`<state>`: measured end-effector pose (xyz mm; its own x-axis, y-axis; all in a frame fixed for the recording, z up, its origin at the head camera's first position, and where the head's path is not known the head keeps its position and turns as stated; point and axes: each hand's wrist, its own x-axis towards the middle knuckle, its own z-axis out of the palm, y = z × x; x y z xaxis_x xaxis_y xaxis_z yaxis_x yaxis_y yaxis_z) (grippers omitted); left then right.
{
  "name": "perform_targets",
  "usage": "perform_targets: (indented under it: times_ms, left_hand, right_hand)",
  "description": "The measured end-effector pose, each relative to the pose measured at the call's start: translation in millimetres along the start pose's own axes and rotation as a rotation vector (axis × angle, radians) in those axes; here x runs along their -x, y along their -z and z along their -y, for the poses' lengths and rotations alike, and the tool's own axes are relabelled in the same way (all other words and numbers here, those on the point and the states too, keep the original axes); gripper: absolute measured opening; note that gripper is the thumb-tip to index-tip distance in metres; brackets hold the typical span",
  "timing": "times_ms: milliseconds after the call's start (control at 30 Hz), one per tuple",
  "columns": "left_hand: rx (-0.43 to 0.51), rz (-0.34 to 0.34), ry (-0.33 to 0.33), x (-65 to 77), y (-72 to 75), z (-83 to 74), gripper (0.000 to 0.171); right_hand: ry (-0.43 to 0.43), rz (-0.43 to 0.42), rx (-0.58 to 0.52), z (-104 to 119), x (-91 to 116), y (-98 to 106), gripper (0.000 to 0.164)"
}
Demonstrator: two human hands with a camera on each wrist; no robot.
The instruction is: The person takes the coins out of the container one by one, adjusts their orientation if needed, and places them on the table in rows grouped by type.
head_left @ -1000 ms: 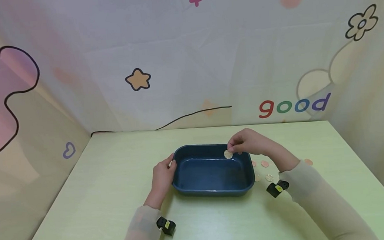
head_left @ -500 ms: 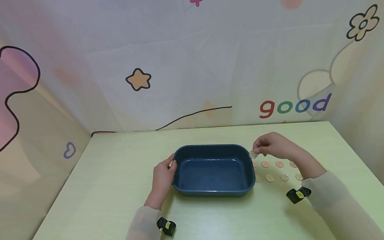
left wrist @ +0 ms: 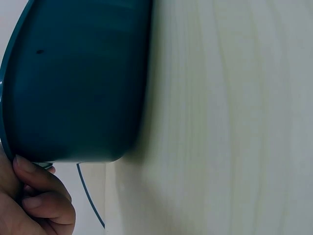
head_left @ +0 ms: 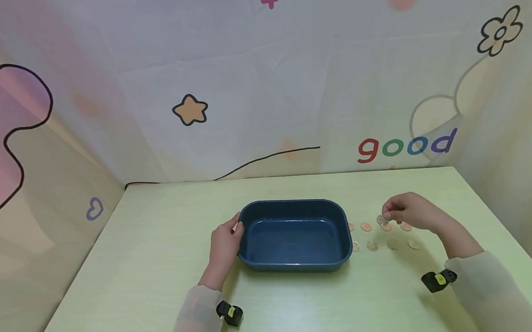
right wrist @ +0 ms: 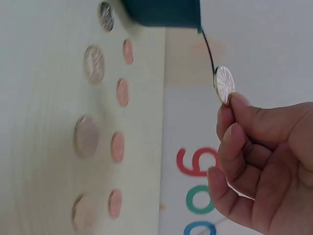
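Note:
In the head view a dark blue rectangular dish (head_left: pixel 294 241) stands on the table with no coins visible inside. My left hand (head_left: pixel 224 246) grips its left end, thumb and fingers at the rim, as the left wrist view also shows. Right of the dish, my right hand (head_left: pixel 413 211) pinches a shiny coin (right wrist: pixel 225 85) between thumb and index finger, held on edge above the table. Below it lie two rows of coins: smaller copper-coloured ones (head_left: pixel 366 227) behind, larger pale gold or silvery ones (head_left: pixel 372 246) in front.
The pale wood-grain table (head_left: pixel 162 276) ends at a printed cloth backdrop (head_left: pixel 253 110) with a star and the word "good". Small black devices are strapped to both wrists, including the right wrist device (head_left: pixel 439 280).
My right hand has moved right with the coin, from over the dish's back right corner to above the coin rows. My left hand and the dish have stayed put.

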<state>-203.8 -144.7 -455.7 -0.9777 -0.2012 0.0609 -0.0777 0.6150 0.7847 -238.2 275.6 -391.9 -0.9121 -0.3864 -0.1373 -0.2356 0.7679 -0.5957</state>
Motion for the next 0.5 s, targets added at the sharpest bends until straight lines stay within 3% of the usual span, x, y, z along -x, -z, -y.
perform_targets:
  times_ms: [500]
  left_hand:
    - [-0.006, 0.002, -0.006, 0.0, 0.2, 1.0, 0.041]
  right_hand:
    - [-0.095, -0.020, 0.027, -54.6, 28.2, 11.6, 0.014]
